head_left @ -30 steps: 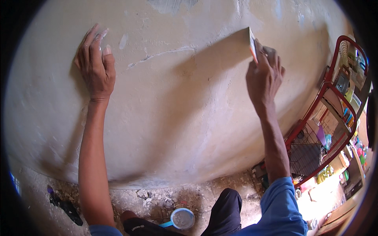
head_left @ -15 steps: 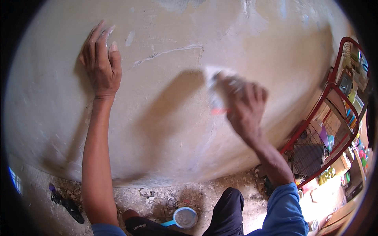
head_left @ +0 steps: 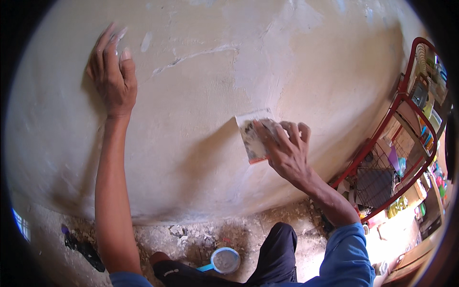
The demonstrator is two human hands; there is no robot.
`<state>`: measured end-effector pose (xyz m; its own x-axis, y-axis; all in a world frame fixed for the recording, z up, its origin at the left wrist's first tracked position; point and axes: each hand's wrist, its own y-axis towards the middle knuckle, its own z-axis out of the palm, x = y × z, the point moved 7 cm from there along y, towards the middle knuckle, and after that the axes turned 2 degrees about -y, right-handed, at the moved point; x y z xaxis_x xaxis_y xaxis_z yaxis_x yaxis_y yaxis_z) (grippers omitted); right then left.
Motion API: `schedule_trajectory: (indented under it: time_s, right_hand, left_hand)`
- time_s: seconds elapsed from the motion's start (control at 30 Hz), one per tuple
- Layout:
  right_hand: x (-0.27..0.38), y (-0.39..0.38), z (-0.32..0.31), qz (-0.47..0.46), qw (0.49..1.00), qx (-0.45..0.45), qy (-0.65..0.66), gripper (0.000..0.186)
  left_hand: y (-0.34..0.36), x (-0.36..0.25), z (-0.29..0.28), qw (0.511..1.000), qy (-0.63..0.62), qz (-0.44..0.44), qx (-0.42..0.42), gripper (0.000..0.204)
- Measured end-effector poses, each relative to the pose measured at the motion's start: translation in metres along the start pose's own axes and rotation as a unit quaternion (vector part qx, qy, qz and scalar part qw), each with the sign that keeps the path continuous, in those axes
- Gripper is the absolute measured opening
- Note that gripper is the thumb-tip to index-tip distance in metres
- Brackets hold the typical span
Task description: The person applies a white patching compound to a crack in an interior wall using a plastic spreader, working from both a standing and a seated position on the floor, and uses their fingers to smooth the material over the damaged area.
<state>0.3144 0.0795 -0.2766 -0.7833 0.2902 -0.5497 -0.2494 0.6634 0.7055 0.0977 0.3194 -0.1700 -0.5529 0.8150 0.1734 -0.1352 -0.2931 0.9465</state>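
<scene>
My right hand [head_left: 290, 150] grips a flat, rectangular putty scraper [head_left: 250, 141] by its back. The scraper is whitish with dark smears and a red lower edge, and it lies close to the beige wall [head_left: 201, 110]; exact contact cannot be made out. My left hand [head_left: 113, 79] rests on the wall at the upper left, fingers extended, with white smears near the fingertips. Between the hands, higher up, runs a crack [head_left: 191, 56] with pale filler along it. Smoother grey-white patches of filler [head_left: 260, 71] spread above the scraper.
A blue dipper [head_left: 225, 260] holding greyish-white paste stands on the debris-strewn floor [head_left: 191, 234] near my legs. At the right is a red metal rack [head_left: 401, 98] with household items. A black bag-like object [head_left: 82, 248] lies at lower left.
My right hand and the scraper have moved down the wall and slightly left. My left hand stays on the wall; the whole view has shifted a little.
</scene>
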Motion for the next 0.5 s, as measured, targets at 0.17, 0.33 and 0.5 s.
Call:
schedule_trajectory:
  time_s: [0.17,0.33,0.5]
  right_hand:
    - [-0.080,0.029,-0.027,0.133,0.979,-0.148,-0.045,0.054]
    - [-0.074,0.030,-0.017,0.117,0.980,-0.153,-0.052,0.049]
    - [-0.004,-0.032,0.015,0.027,1.000,-0.007,0.007,0.054]
  left_hand:
    - [0.004,0.007,-0.005,0.999,0.012,0.028,-0.008,0.030]
    - [-0.001,0.004,-0.001,1.000,0.010,0.026,-0.009,0.031]
    - [-0.003,0.001,0.004,1.000,0.011,0.023,-0.007,0.031]
